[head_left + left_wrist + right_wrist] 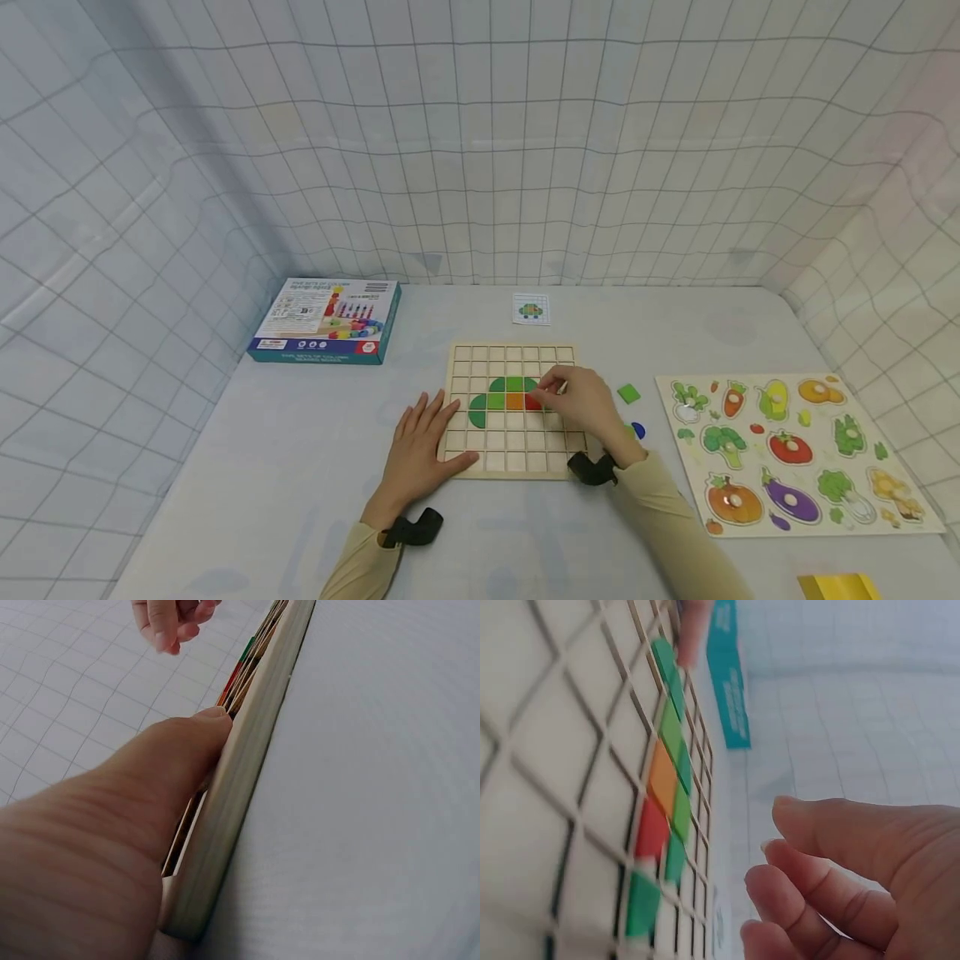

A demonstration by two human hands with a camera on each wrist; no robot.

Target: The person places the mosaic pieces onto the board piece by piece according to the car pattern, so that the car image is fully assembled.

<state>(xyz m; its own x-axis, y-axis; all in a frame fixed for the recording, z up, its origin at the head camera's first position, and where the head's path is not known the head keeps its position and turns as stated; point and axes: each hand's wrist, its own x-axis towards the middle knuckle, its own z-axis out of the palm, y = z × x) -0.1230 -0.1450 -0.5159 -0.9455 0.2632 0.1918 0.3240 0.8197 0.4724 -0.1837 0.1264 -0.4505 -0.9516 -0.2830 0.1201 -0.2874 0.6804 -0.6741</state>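
Note:
A wooden grid board (pixel 495 462) lies on the table with coloured tiles set in its cells. Green curved tiles (pixel 477 411), green squares, an orange square (pixel 514 402) and a red square (pixel 532 402) form a rounded shape. My left hand (pixel 423 450) rests with spread fingers at the board's left side, its thumb (pixel 169 750) on the front rim. My right hand (pixel 585 404) hovers over the tiles, fingers loosely bent. In the right wrist view its thumb and fingers (pixel 832 825) stand apart with nothing between them. A green tile (pixel 641 904) sits beside the red one.
A small picture card (pixel 531 309) lies behind the board. To the right are a green square tile (pixel 628 393), a blue tile (pixel 638 430) and a vegetable puzzle board (pixel 750 533). A boxed toy set (pixel 318 321) lies back left; a yellow object (pixel 838 587) is at front right.

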